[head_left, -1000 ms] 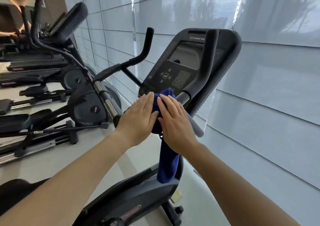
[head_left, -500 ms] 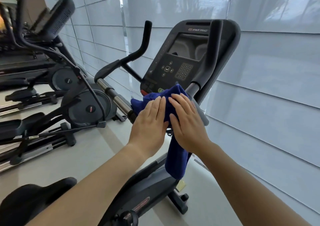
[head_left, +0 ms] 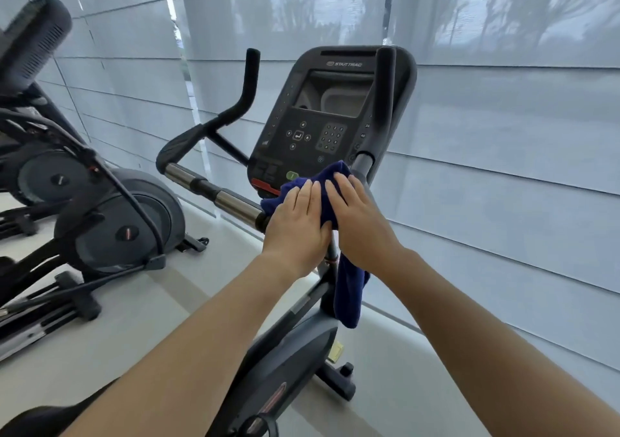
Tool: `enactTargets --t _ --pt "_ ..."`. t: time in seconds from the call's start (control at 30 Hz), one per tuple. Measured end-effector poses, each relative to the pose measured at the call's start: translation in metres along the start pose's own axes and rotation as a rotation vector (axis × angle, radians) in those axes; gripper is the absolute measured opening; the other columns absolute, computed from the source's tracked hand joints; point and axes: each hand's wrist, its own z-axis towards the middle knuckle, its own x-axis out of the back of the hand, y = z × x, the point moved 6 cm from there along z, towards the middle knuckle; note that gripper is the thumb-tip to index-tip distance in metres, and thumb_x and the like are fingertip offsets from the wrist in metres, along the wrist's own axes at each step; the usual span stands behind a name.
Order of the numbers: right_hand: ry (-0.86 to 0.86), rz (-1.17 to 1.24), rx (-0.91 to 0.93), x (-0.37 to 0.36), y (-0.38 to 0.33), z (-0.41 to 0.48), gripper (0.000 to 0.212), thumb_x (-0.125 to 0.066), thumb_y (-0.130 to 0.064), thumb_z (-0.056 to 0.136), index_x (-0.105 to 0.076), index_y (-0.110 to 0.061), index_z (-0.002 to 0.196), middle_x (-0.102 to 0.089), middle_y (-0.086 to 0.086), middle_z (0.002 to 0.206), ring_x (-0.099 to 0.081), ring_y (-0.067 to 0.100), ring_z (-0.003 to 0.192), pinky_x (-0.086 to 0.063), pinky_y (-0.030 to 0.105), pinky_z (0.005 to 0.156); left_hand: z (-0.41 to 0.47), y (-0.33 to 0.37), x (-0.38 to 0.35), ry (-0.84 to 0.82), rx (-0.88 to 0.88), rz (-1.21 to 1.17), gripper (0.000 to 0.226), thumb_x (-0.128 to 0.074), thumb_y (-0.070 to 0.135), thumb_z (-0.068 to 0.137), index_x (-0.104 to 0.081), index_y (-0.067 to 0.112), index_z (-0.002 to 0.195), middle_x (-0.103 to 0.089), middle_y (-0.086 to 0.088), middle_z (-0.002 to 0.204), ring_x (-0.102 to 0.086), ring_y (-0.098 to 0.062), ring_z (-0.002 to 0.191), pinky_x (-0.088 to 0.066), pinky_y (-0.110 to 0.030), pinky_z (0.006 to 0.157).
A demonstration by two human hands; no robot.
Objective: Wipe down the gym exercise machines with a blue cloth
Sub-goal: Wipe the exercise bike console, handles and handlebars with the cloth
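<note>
Head view: I see both hands flat, fingers together — left hand (head_left: 297, 225) and right hand (head_left: 360, 222) pressing the blue cloth (head_left: 322, 185) onto the exercise bike (head_left: 288, 352) at the console's (head_left: 332, 117) lower edge — cloth tail hanging; ellipticals (head_left: 110, 222) beyond, left.

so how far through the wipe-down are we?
Done: nothing shows as finished. In hand: left hand and right hand press the dark blue cloth below the black bike console. Left: its screen, chrome handlebar and the dark ellipticals beside.
</note>
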Motion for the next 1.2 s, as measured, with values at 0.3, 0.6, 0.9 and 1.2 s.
enactTargets --t 0.3,0.6,0.9,1.2 --pt "-0.147 -0.136 -0.120 -0.001 -0.008 0.007 0.081 -0.050 -0.016 0.087 0.004 -0.015 0.147 0.010 0.004 0.157 0.014 0.024 0.142 -0.005 0.043 0.116 0.018 -0.022 -0.005 -0.183 -0.002 -0.257 0.067 -0.029 0.047 0.096 -0.004 0.012 0.148 -0.008 -0.007 0.157 -0.005 -0.020 0.144 -0.009 -0.037 0.118" --pt "-0.219 -0.044 -0.172 -0.001 -0.026 -0.010 0.095 -0.060 -0.014 0.080 0.008 -0.011 0.146 0.011 0.007 0.156 0.017 0.029 0.141 -0.003 0.046 0.117 -0.015 -0.023 -0.004 -0.063 -0.059 -0.180 0.065 -0.026 0.046 0.096 -0.002 0.013 0.147 -0.005 -0.007 0.157 -0.005 -0.022 0.143 -0.009 -0.036 0.118" --pt "-0.224 -0.206 -0.011 0.008 -0.014 -0.001 0.083 -0.058 -0.015 0.088 0.000 -0.005 0.146 0.001 0.012 0.156 0.004 0.032 0.143 -0.013 0.043 0.116 0.006 -0.034 -0.004 -0.155 -0.187 -0.200 0.056 -0.022 0.036 0.100 -0.006 0.011 0.147 -0.006 -0.010 0.157 -0.004 -0.025 0.144 -0.009 -0.039 0.118" --pt "-0.374 -0.217 0.005 0.021 -0.011 0.021 0.075 -0.062 -0.010 0.084 -0.018 -0.006 0.145 -0.029 0.010 0.146 -0.029 0.029 0.132 -0.036 0.041 0.103 0.006 -0.034 0.013 0.178 -0.006 -0.437 0.038 -0.047 0.015 0.093 -0.051 0.009 0.130 -0.052 -0.012 0.135 -0.045 -0.025 0.127 -0.034 -0.032 0.103"
